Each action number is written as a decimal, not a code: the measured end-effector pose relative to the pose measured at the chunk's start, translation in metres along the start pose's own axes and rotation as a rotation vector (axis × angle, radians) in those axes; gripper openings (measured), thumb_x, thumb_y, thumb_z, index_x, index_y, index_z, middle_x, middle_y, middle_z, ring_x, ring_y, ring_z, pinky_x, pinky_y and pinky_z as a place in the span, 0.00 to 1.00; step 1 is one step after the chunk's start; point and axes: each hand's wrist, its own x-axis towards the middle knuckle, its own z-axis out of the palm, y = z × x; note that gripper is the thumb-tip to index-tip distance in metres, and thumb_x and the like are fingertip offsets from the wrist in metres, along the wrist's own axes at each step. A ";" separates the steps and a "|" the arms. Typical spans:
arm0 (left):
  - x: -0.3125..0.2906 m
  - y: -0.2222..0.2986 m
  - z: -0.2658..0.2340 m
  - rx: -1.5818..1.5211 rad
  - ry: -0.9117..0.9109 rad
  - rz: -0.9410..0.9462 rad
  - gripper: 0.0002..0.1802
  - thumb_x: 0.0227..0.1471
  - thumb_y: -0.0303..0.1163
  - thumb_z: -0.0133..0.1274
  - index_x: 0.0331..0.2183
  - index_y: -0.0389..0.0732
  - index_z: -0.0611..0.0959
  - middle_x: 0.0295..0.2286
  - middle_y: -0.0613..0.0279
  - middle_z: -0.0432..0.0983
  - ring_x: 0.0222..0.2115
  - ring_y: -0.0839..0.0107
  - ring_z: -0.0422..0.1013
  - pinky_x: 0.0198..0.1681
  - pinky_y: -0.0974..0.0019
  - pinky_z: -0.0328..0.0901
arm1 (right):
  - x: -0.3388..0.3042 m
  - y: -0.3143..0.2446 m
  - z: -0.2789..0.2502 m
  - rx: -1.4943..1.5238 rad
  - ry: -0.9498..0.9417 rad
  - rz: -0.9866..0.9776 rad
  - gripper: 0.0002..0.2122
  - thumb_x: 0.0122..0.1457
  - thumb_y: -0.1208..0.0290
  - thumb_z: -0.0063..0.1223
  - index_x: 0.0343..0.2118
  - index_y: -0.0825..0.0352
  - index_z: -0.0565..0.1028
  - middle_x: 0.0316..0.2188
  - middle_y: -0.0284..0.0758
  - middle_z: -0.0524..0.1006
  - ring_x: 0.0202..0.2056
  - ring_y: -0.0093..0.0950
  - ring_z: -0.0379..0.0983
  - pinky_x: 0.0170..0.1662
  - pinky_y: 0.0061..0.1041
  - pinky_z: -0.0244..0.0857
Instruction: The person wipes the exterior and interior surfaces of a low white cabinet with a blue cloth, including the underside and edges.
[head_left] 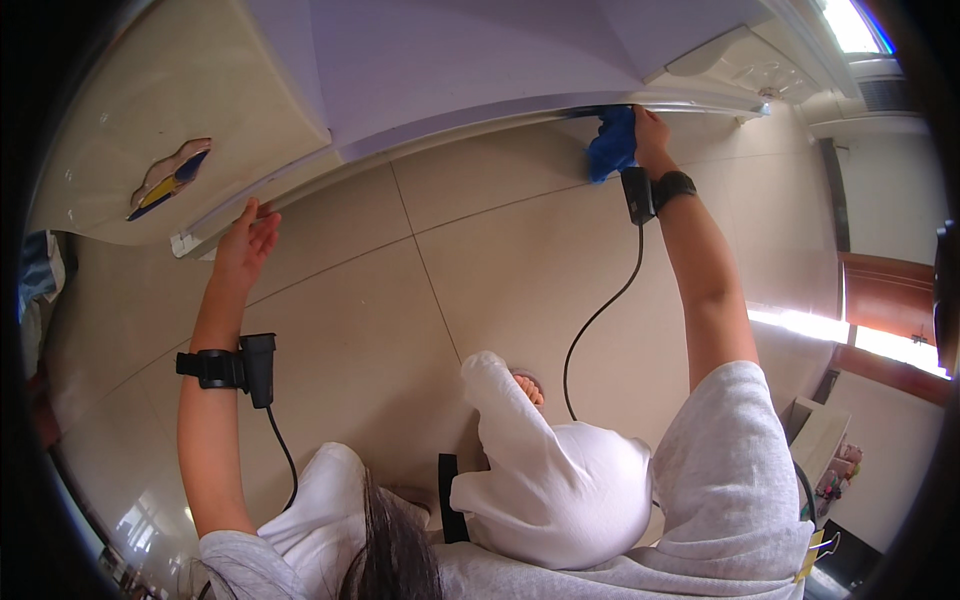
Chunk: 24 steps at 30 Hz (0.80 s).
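A crumpled blue cloth [611,146] is in my right hand [652,140], whose fingers are closed on it. That hand presses the cloth to the long front edge [455,128] of a cream piece of furniture, near the edge's right part. At the left, my left hand [246,246] has its fingers stretched and partly spread with nothing in them. It is beside the lower corner of a glossy cream panel [95,190]; whether the fingertips touch the furniture I cannot tell. A blue and yellow inset [172,180] with a wavy outline decorates this panel.
A pale lavender surface [470,50] lies behind the front edge. Beige floor tiles [480,270] with dark joints stretch below. Black devices on my left wrist [258,370] and right wrist [637,195] trail cables. A low white shelf [820,430] with small items stands at the right.
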 end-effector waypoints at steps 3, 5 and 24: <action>0.002 -0.002 -0.002 0.006 -0.001 0.005 0.16 0.43 0.42 0.55 0.31 0.42 0.74 0.27 0.67 0.72 0.32 0.77 0.70 0.32 0.75 0.63 | -0.001 -0.002 0.004 -0.060 0.042 0.005 0.16 0.46 0.61 0.53 0.33 0.69 0.75 0.29 0.36 0.74 0.30 0.25 0.69 0.33 0.24 0.62; 0.004 -0.004 -0.002 0.011 -0.019 0.007 0.16 0.43 0.42 0.54 0.31 0.42 0.74 0.27 0.67 0.72 0.31 0.77 0.70 0.31 0.75 0.63 | 0.006 0.001 0.000 -0.151 -0.003 0.060 0.15 0.45 0.64 0.54 0.34 0.69 0.73 0.29 0.38 0.74 0.30 0.30 0.70 0.33 0.27 0.63; -0.067 -0.020 0.030 0.401 -0.581 0.042 0.24 0.47 0.45 0.48 0.41 0.37 0.72 0.36 0.59 0.71 0.35 0.73 0.68 0.38 0.72 0.62 | -0.289 -0.083 0.042 -0.182 -1.337 -0.056 0.11 0.51 0.65 0.50 0.32 0.67 0.74 0.28 0.32 0.74 0.30 0.19 0.69 0.35 0.16 0.63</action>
